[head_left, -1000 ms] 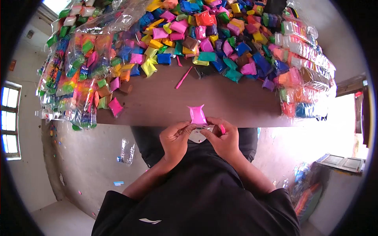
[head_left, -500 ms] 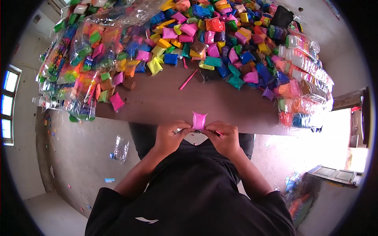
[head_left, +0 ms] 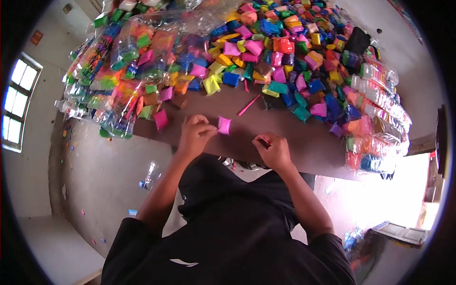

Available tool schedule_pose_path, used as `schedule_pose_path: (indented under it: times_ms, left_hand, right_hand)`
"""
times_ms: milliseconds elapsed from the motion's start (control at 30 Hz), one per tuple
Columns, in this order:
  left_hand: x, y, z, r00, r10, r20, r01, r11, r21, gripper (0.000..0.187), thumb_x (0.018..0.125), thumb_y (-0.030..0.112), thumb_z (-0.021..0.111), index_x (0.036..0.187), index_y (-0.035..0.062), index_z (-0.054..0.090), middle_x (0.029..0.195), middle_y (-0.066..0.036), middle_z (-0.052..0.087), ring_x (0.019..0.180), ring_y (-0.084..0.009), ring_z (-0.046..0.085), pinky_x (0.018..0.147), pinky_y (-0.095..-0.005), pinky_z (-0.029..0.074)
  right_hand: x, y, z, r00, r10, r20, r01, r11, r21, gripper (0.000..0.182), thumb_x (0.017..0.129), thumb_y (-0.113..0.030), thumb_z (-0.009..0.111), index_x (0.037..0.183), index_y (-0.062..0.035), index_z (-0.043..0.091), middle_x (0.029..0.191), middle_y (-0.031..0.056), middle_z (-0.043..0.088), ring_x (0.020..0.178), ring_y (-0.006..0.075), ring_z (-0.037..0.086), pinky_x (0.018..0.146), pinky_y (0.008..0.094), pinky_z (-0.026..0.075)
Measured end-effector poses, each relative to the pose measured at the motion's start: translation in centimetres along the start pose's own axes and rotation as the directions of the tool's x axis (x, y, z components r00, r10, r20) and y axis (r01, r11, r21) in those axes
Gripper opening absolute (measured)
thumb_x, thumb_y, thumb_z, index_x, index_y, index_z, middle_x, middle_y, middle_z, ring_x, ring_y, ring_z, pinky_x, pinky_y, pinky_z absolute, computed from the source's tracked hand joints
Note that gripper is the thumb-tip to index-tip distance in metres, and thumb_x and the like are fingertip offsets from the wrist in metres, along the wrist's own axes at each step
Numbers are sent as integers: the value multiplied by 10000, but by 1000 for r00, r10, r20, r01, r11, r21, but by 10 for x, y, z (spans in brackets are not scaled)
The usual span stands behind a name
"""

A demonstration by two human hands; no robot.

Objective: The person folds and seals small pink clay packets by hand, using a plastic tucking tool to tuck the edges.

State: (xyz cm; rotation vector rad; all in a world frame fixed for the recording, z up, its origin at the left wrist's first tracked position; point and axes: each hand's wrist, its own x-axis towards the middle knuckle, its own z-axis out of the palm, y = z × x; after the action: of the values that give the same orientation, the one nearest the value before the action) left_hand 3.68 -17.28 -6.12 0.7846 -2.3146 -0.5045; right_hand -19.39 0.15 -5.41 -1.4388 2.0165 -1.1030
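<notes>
My left hand [head_left: 195, 134] pinches a small pink sachet [head_left: 223, 125] by its edge, just above the brown table [head_left: 285, 130]. My right hand [head_left: 272, 151] rests on the table's near edge to the right, fingers curled around a small pink thing that shows only as a sliver; I cannot tell what it is. A pink stick [head_left: 249, 105] lies on the table just beyond both hands.
A heap of several coloured sachets [head_left: 285, 52] covers the far half of the table. Clear bags packed with sachets [head_left: 118, 71] stand at the left, and more bags [head_left: 380, 118] line the right edge. A loose pink sachet [head_left: 160, 118] lies left of my left hand.
The hands have parted. My left hand carried the pink sachet up and left over the table, while my right hand let go of it and settled at the table's near edge.
</notes>
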Motion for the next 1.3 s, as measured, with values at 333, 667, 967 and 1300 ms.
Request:
schedule_pose_path:
  times_ms: [333,667,967,1300]
  left_hand:
    - [8,38,26,963,-218,-157,221,975,-2,465,868,262,759,1220,26,568,1069,-201,643,984,-393,628,857,-496,503]
    - [22,57,45,968,-206,-146,240,930,277,367,860,221,778,1124,71,572,1005,-157,651,952,-389,645,841,-498,504]
    - [20,53,42,966,-212,-146,251,898,361,397,840,194,781,1153,74,569,1016,-164,646,952,-389,644,826,-500,504]
    - [19,52,41,967,-210,-146,249,902,352,411,857,198,764,1192,61,569,1080,-171,632,1001,-386,631,858,-498,499]
  right_hand:
    - [-4,3,5,988,-109,-112,102,992,-71,124,855,-172,731,927,-72,750,899,170,709,834,392,691,728,450,550]
    - [-8,1,2,992,-78,-95,78,997,0,122,829,-107,731,944,-71,746,910,165,705,832,395,686,737,457,552]
    - [-7,10,7,983,-140,-119,137,990,-31,128,836,-113,724,954,-64,743,899,158,695,849,394,679,741,459,548]
    - [-8,6,4,984,-133,-115,132,991,-14,115,842,-125,719,944,-75,735,881,152,686,823,399,670,725,462,541]
